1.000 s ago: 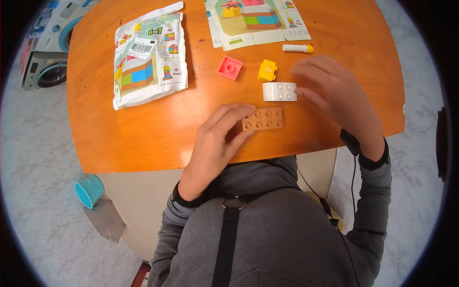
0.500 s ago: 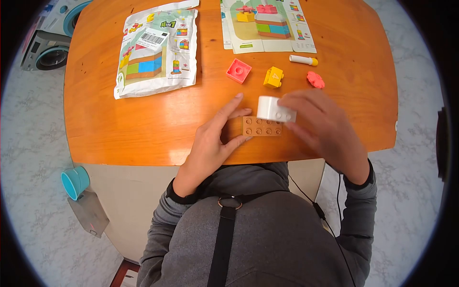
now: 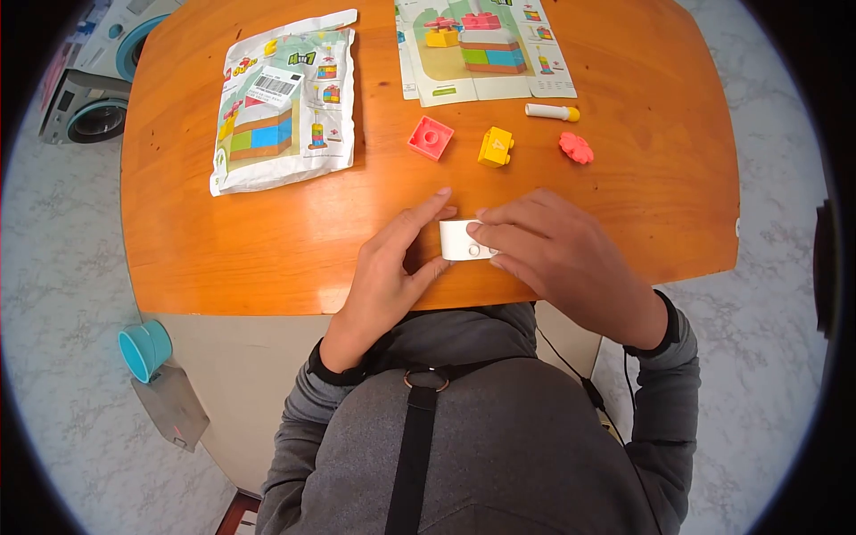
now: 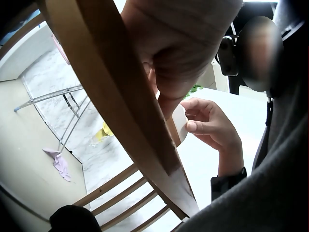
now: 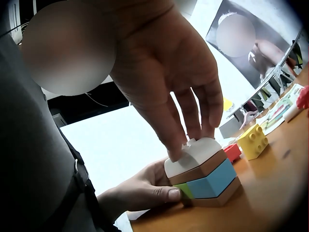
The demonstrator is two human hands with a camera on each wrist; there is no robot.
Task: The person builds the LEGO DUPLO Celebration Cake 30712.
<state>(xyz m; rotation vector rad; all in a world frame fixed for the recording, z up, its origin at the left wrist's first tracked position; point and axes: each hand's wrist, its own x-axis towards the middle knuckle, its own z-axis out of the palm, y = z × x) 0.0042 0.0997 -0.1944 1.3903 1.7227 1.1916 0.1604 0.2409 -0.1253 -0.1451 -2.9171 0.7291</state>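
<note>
A white rounded brick [image 3: 453, 241] sits on top of a stack in front of me. Thumb and fingertips of my right hand [image 3: 571, 254] pinch it from above, covering part of its studs. Below it, the right wrist view shows a brown brick [image 5: 199, 173], then a green brick [image 5: 184, 190] beside a blue brick [image 5: 212, 180], and another brown layer [image 5: 216, 198] at the bottom. My left hand [image 3: 385, 263] holds the left side of the stack, its thumb on the near side by the green brick and its other fingers at the far side.
Beyond the hands lie a pink brick [image 3: 431, 138], a yellow brick [image 3: 496, 146] marked 4, a pink flower piece [image 3: 576, 148] and a white tube with a yellow end [image 3: 552, 112]. Farther back are a printed bag [image 3: 285, 116] and an instruction sheet [image 3: 486, 62].
My right hand picked up the white brick from the table, carried it toward me and set it on the brown brick. My left hand stayed at the stack.
</note>
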